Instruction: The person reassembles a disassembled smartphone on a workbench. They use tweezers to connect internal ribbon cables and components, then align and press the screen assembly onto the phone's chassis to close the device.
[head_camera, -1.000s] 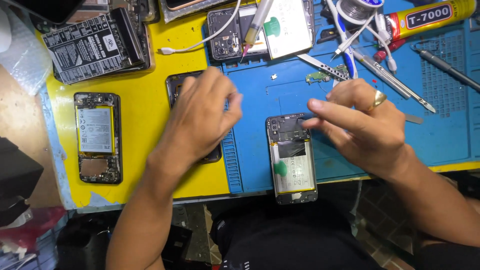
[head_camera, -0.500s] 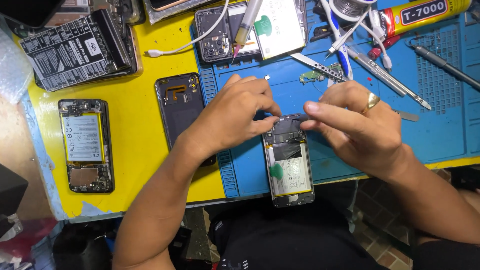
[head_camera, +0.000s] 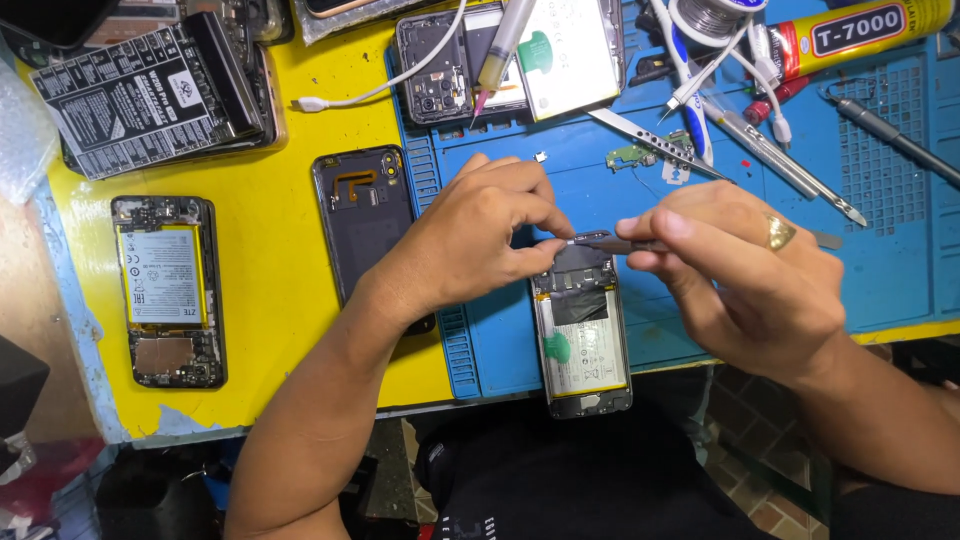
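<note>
An opened phone (head_camera: 582, 340), its back off and its white battery showing, lies on the blue work mat (head_camera: 880, 270) at the table's near edge. My left hand (head_camera: 478, 238) pinches thumb and forefinger at the phone's top edge. My right hand (head_camera: 745, 280), with a ring on one finger, grips thin metal tweezers (head_camera: 600, 241) whose tip meets my left fingertips over the phone's top end. What sits between the tip and my fingers is too small to tell.
A black back cover (head_camera: 362, 222) lies beside my left wrist. Another opened phone (head_camera: 168, 290) rests on the yellow table top (head_camera: 270, 320). A black battery box (head_camera: 150, 95), a third opened phone (head_camera: 500, 60), a glue tube (head_camera: 860, 30), spare tweezers (head_camera: 650, 140) and a screwdriver (head_camera: 890, 130) crowd the far side.
My left hand came off the black back cover and moved right to the opened phone's top. My right hand stayed there, and the tweezers now meet my left fingertips.
</note>
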